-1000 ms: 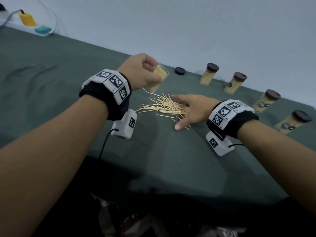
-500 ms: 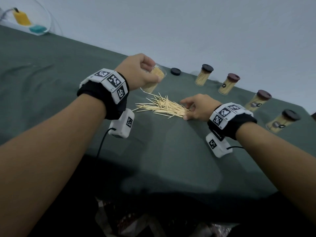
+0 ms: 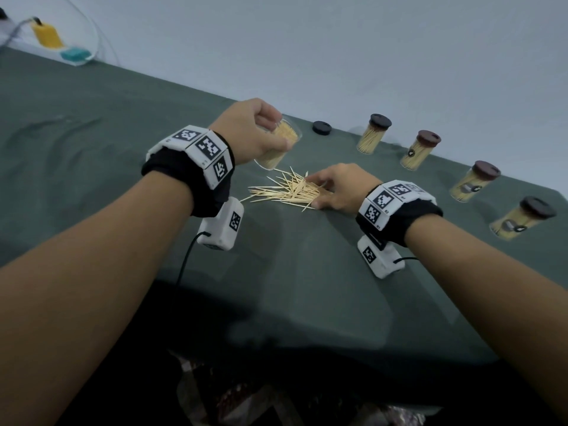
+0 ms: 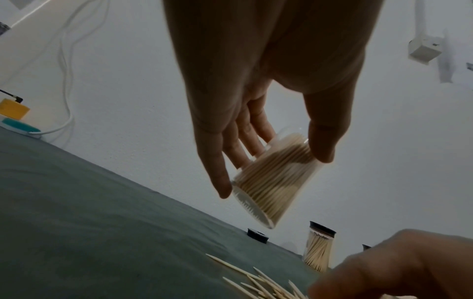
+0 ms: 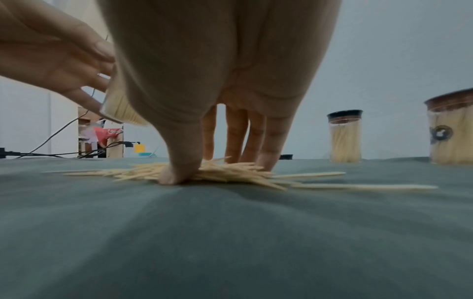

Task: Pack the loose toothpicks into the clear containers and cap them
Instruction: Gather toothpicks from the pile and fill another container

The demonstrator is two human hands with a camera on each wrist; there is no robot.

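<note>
My left hand (image 3: 252,130) holds an open clear container (image 3: 276,147) nearly full of toothpicks, tilted and lifted off the table; the left wrist view shows fingers and thumb around the container (image 4: 276,178). A pile of loose toothpicks (image 3: 282,192) lies on the green cloth. My right hand (image 3: 335,187) is down on the pile's right end, thumb and fingers closing around a bunch of toothpicks (image 5: 217,172). A loose black cap (image 3: 321,128) lies behind the pile.
Several capped, filled containers (image 3: 373,133) stand in a row along the far right of the table (image 3: 123,118), near the wall. A yellow and a teal object (image 3: 73,53) with cables sit at the far left corner.
My right hand went from flat on the pile to drawing thumb and fingers together around the toothpicks. The left hand kept holding the container, nearly still.
</note>
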